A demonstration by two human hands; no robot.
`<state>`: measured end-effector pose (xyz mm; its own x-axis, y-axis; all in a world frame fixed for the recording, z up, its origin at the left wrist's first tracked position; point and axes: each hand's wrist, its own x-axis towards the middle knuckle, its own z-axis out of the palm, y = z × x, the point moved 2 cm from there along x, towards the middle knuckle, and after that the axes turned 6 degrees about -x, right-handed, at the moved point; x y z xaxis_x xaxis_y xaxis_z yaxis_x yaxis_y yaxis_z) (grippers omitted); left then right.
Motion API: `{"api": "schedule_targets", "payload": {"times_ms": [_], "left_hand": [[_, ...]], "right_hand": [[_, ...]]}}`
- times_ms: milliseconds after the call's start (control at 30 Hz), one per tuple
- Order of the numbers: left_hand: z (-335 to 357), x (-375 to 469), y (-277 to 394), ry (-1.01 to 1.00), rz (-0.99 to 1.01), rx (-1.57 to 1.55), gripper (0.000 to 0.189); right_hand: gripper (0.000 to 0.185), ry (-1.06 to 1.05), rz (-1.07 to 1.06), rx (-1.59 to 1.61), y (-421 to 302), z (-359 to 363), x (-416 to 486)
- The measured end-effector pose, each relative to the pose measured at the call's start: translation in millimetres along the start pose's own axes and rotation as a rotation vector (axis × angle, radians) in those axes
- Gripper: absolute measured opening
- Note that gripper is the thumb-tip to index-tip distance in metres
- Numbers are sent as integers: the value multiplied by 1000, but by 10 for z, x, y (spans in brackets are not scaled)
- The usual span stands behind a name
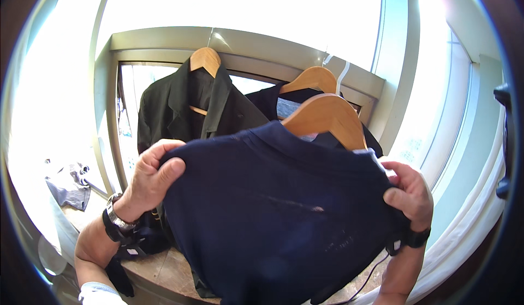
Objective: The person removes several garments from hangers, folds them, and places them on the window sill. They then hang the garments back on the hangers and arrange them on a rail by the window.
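A navy blue garment with a collar (270, 215) is spread between my hands. My left hand (155, 178) pinches its left shoulder, thumb on the near side. At the right shoulder, my right hand (409, 194) grips the cloth, with some fingers hidden behind it. A wooden hanger (327, 114) rises just behind the collar; whether it sits inside the garment I cannot tell. Behind hangs a dark jacket (159, 108) on another wooden hanger (206, 61). Further right, a dark garment (262, 100) hangs on a wooden hanger (315, 78), close to a white hanger hook (343, 76).
A bright window with a metal frame (254, 45) stands behind the clothes. Below lies a stone sill (163, 270) with dark cloth on its left part. A striped grey cloth (71, 190) lies at the far left. A white curtain (462, 239) hangs at the right; a black cable (372, 274) runs below.
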<state>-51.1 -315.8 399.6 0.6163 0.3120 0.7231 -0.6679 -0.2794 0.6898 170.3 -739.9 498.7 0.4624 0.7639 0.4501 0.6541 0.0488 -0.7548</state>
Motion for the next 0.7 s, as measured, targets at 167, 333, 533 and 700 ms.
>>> {"api": "schedule_targets", "payload": {"times_ms": [167, 333, 533, 700], "left_hand": [[-370, 351, 155, 106, 52, 260, 52], [-550, 843, 146, 152, 75, 235, 63], [-702, 1304, -107, 158, 112, 246, 59], [-830, 1354, -361, 119, 115, 189, 44]], "right_hand": [[42, 11, -154, -362, -112, 193, 746], [34, 145, -276, -454, -81, 315, 1288], [30, 235, -299, -553, 16, 353, 1657], [33, 330, -279, -696, 106, 459, 1688]]}}
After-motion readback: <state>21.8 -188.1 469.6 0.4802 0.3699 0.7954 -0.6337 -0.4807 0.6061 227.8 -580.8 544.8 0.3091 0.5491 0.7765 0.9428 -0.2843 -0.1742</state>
